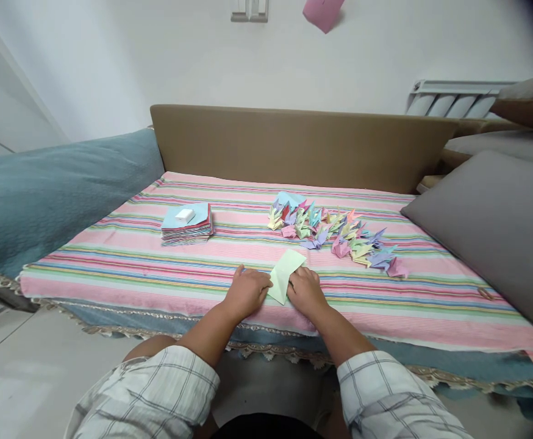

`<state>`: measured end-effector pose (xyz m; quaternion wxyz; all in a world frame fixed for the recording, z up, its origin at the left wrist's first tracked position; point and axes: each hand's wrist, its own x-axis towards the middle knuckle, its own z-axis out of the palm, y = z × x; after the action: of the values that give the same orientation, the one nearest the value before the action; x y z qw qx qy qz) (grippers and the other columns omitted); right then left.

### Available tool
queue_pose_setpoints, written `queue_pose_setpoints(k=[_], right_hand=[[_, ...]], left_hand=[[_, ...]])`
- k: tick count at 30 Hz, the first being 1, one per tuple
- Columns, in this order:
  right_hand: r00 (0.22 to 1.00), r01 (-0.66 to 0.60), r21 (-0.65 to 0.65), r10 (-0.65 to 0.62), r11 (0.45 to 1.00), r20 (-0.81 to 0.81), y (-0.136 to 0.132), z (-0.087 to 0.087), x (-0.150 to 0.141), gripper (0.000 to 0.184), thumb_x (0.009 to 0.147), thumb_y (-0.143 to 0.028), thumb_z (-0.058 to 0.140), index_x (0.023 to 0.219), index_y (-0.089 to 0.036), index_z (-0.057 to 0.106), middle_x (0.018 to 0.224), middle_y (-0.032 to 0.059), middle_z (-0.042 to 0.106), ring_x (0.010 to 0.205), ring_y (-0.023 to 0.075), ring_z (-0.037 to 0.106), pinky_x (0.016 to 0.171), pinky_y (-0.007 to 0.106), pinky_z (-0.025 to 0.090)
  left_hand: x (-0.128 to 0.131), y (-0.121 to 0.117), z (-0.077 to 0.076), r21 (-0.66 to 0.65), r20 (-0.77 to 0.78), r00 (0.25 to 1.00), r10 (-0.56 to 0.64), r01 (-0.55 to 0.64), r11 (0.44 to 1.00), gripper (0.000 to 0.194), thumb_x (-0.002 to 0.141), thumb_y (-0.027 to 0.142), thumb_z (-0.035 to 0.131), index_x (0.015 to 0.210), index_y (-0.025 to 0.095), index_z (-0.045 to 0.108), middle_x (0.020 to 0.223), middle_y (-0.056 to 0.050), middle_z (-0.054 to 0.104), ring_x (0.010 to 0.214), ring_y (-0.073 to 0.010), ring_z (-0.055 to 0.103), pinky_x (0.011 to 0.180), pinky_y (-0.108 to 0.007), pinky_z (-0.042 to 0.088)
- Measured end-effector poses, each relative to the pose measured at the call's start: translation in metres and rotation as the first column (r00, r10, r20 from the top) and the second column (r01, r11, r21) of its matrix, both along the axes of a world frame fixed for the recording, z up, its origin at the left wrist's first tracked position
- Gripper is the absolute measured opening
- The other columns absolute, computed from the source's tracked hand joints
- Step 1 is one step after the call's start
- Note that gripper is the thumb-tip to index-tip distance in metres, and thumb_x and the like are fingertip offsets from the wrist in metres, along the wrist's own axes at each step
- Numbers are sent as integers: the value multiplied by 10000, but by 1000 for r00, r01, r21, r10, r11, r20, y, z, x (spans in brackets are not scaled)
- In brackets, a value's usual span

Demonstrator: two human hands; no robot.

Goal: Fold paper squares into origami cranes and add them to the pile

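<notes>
A pale green sheet of origami paper, partly folded, lies on the striped cloth in front of me. My left hand is closed at the paper's left edge, fingertips on it. From the other side my right hand grips the right edge with bent fingers. Beyond the paper, several folded paper cranes in mixed colours sit in a cluster. A stack of coloured paper stands farther left, and a small white block rests on top of it.
The pink striped cloth covers the sofa seat. A brown backrest runs along the wall. Grey cushions lean in from the right, and a blue armrest bounds the left. A small brown object lies near the cushion.
</notes>
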<state>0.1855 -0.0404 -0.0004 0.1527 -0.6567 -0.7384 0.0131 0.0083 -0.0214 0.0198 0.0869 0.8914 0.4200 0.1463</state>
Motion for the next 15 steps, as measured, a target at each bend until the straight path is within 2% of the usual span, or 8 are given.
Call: queue_pose_setpoints(k=[6,11,15], right_hand=[[998,-47,60,49,997,-41,-4,0,-3,227,895,-251,436,915,-224,661,946,61,601,959,202,495,856,348,284],[990,-95,98,104,991,-91,-8,2,-4,241,897,-320,462,1064,-268,628,1024,37,604,988,195,492,895,359,259],[990,-111,96,119,989,-80,-11,4,-5,244,887,-328,479,1070,-271,629,1012,37,603,979,199,491,896,362,256]], left_hand=[[1,2,0,-23,-22,998,61,-61,998,256,775,171,524,1000,234,628,1016,-49,679,1006,-239,567,990,-468,284],[0,4,-3,-70,61,994,91,-87,994,476,750,170,544,1220,218,485,1102,-53,662,1058,-242,547,988,-438,290],[0,5,-4,-89,84,992,93,-86,992,585,741,169,546,1307,213,404,1136,-53,650,1073,-249,538,978,-430,297]])
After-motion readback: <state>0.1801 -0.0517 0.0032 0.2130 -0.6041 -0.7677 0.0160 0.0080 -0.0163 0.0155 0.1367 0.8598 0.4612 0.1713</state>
